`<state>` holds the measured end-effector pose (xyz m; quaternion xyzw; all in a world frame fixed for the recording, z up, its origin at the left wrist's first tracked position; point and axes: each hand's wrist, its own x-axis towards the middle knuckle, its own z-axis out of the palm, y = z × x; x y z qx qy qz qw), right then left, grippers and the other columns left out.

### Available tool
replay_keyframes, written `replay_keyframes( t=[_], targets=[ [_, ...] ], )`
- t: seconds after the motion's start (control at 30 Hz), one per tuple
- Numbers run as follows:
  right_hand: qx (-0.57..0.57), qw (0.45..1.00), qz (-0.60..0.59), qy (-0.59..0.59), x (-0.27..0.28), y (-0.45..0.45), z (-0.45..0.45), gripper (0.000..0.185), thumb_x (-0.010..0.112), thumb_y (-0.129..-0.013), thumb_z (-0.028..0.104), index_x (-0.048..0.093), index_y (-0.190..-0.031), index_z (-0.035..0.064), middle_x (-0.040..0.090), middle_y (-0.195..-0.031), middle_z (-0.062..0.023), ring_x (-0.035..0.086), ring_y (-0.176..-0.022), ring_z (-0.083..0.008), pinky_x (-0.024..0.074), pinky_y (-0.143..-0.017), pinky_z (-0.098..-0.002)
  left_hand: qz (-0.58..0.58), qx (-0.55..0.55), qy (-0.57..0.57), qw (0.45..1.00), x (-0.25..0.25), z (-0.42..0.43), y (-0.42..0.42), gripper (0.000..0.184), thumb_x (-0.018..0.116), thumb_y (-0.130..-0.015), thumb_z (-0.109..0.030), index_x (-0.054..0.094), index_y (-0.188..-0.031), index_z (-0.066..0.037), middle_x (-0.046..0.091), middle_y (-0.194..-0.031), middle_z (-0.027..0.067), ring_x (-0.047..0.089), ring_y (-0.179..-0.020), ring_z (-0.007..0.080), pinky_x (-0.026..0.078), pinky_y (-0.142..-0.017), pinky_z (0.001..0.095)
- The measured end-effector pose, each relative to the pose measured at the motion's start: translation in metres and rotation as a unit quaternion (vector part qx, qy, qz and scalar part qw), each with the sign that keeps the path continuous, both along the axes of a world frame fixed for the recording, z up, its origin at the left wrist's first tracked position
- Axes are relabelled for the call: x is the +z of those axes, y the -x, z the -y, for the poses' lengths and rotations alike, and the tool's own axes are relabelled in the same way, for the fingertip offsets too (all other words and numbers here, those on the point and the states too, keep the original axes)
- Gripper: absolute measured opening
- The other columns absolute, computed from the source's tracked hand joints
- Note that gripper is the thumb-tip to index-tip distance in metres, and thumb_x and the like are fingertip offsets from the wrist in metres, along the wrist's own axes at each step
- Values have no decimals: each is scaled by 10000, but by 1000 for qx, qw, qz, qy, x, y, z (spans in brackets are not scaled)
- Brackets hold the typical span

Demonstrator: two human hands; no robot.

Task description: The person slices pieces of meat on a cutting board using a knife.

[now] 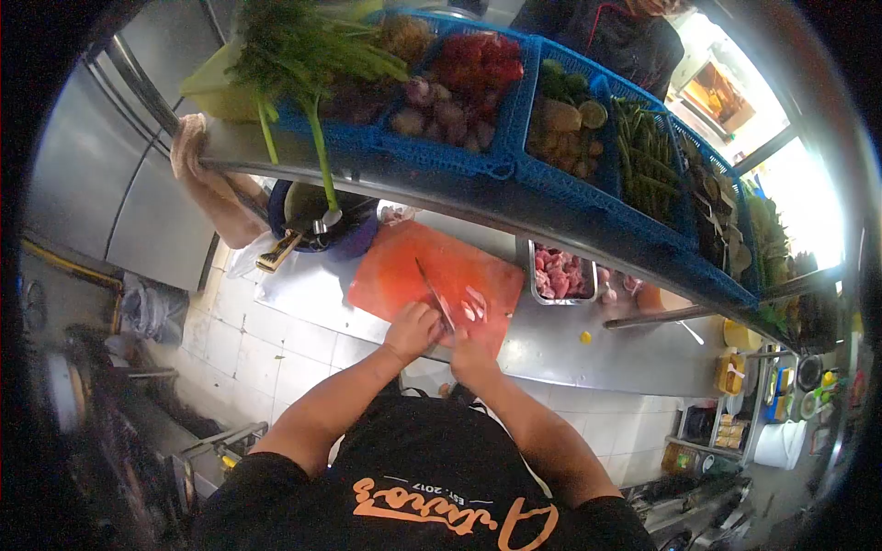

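Observation:
A large orange-red cutting board (386,266) lies on the metal counter in front of me. My right hand (473,356) is closed around the handle of a knife (432,286), whose blade points away from me across the board. Close beside the blade, on its left, my left hand (413,331) rests at the near edge of the board with its fingers curled in. Whatever those fingers press on, if anything, is hidden. Small pale pieces (474,305) lie on the board just right of the knife; their kind is too blurred to tell.
A metal tray of raw meat chunks (562,275) stands right of the board. Behind the board's left side is a dark blue container (354,234) with utensils. Overhead, a metal shelf (441,197) carries blue baskets (514,119) of vegetables. Another person (606,37) stands beyond it.

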<state>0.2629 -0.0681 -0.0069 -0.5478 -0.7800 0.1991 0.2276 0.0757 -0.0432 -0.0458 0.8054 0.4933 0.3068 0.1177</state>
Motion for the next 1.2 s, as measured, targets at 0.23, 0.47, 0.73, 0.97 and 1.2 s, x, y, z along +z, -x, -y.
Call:
replay_keyframes(
  t=[0.23,0.47,0.73,0.97,1.2],
  targets=[
    [113,988,105,19,73,-19,-2,501,588,-977,252,426,-1288,-107,647,-1042,-389,661,-946,-534,527,-809,-590,62,43,-9,997,1,4,-2,167,681,-829,-170,596,-910,-52,602,-885,147,585,-879,359,503,-816,461],
    [34,957,62,280,21,-5,28,393,532,-945,163,425,-1225,-91,681,-949,-352,690,-889,-503,539,-784,-582,26,19,5,999,-5,-1,0,125,657,-831,-144,572,-858,-57,577,-836,141,572,-841,355,486,-768,474],
    [15,977,114,180,53,-6,-18,269,489,-954,122,524,-1183,-15,665,-1038,-281,689,-958,-454,559,-786,-548,182,181,117,959,14,-17,-12,209,644,-923,-193,617,-1068,-45,680,-965,165,644,-970,361,493,-873,454],
    [-68,978,106,164,130,-60,35,380,567,-905,89,504,-1274,27,637,-1078,-255,672,-954,-473,558,-786,-554,-41,57,-23,997,69,-36,-70,513,719,-873,-286,577,-1314,-66,539,-1347,195,487,-1285,413,375,-1088,539],
    [-17,969,22,244,121,-190,77,435,576,-930,171,573,-1347,47,690,-927,-191,718,-800,-342,580,-674,-473,-20,18,87,996,5,-33,-32,581,593,-984,-322,500,-1426,44,476,-1480,290,381,-1413,490,273,-1193,557]
  ],
)
